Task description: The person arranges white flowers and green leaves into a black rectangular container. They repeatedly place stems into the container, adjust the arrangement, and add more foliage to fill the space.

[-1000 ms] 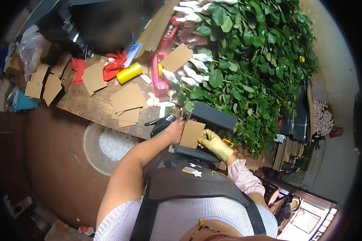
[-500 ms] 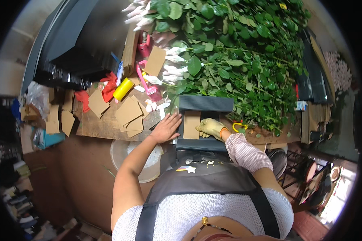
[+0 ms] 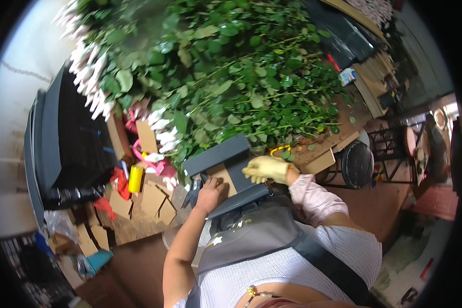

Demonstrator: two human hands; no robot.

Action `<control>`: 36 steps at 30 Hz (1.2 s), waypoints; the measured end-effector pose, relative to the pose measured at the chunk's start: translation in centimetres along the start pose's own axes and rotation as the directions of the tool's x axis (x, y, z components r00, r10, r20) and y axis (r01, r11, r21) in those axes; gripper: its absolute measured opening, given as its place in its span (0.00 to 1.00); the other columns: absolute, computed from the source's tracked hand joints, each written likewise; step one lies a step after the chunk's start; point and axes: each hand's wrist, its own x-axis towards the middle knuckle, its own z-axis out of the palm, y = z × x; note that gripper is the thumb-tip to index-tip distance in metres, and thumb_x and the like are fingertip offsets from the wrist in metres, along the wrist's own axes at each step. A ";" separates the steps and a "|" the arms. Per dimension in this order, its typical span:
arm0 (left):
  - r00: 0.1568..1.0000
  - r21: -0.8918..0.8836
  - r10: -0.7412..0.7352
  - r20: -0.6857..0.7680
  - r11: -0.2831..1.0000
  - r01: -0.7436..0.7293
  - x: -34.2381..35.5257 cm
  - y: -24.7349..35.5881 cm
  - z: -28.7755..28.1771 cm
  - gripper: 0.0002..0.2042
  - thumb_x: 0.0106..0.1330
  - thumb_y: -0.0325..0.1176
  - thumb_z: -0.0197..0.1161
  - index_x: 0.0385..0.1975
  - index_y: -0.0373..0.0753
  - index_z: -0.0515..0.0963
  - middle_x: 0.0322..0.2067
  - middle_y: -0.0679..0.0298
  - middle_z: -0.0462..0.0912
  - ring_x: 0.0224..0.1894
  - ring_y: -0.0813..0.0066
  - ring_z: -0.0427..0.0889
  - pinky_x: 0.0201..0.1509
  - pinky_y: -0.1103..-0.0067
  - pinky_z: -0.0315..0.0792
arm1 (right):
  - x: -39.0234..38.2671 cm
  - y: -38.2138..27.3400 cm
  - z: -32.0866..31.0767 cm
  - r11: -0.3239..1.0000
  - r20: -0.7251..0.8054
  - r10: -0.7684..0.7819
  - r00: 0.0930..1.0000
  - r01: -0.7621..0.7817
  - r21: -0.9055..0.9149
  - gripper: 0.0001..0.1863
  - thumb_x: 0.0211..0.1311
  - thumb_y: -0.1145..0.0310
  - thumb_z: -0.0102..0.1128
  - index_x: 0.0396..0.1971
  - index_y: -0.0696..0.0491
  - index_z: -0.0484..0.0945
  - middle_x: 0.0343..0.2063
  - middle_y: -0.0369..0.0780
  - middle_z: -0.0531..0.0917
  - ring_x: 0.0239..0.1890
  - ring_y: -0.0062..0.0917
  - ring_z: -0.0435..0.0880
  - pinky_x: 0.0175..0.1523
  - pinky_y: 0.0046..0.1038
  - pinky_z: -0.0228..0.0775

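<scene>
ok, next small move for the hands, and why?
Probably press the brown cardboard flat with the left hand: that hand lies over it, so it needs the least travel. The card sits in the dark grey holder, between its two long sides, and the gloved right hand is off to the card's right, so nothing else seems to steady it.

My gloved right hand (image 3: 267, 169) is pale yellow and my sleeve (image 3: 315, 199) pink-and-white striped, both right of the dark grey, finely ridged folded sheet (image 3: 218, 155). Tan card (image 3: 224, 173) shows within that sheet, green leaves (image 3: 215, 92) beyond it, a bright yellow roll (image 3: 135, 179) to its left.
</scene>
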 end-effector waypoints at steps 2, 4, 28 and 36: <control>0.998 -0.055 -0.056 0.022 0.997 0.057 -0.6 0.4 0.2 0.23 0.55 0.32 0.71 0.54 0.50 0.82 0.50 0.58 0.76 0.55 0.54 0.76 0.58 0.67 0.75 | -1.8 3.2 -3.6 0.996 -0.217 0.048 0.975 -0.030 0.089 0.20 0.73 0.50 0.59 0.44 0.54 0.83 0.32 0.41 0.87 0.32 0.23 0.85 0.36 0.25 0.78; 0.994 -0.095 -0.096 0.043 0.990 0.100 -0.3 0.5 -0.4 0.26 0.51 0.32 0.75 0.55 0.52 0.82 0.51 0.58 0.74 0.56 0.54 0.75 0.59 0.66 0.75 | -1.4 4.2 -7.7 0.947 -0.496 -0.033 0.868 -0.131 -0.292 0.20 0.70 0.51 0.61 0.47 0.53 0.83 0.37 0.46 0.88 0.38 0.34 0.88 0.40 0.33 0.80; 0.988 -0.093 -0.119 0.102 0.987 0.128 -0.3 0.6 -0.2 0.22 0.59 0.33 0.70 0.55 0.51 0.82 0.57 0.55 0.75 0.62 0.52 0.74 0.66 0.68 0.72 | 2.8 -8.1 -7.3 0.257 -0.231 -0.463 0.856 -0.120 -0.959 0.19 0.56 0.71 0.65 0.49 0.48 0.85 0.63 0.40 0.80 0.65 0.36 0.77 0.64 0.40 0.75; 0.979 -0.127 -0.181 0.089 0.973 0.191 -0.9 -0.3 0.9 0.30 0.56 0.42 0.75 0.61 0.48 0.77 0.57 0.55 0.75 0.61 0.51 0.74 0.65 0.66 0.71 | -11.2 -12.9 -9.7 0.067 -0.007 -0.960 0.281 0.205 -0.976 0.24 0.44 0.83 0.58 0.43 0.47 0.86 0.49 0.38 0.87 0.54 0.36 0.82 0.64 0.39 0.69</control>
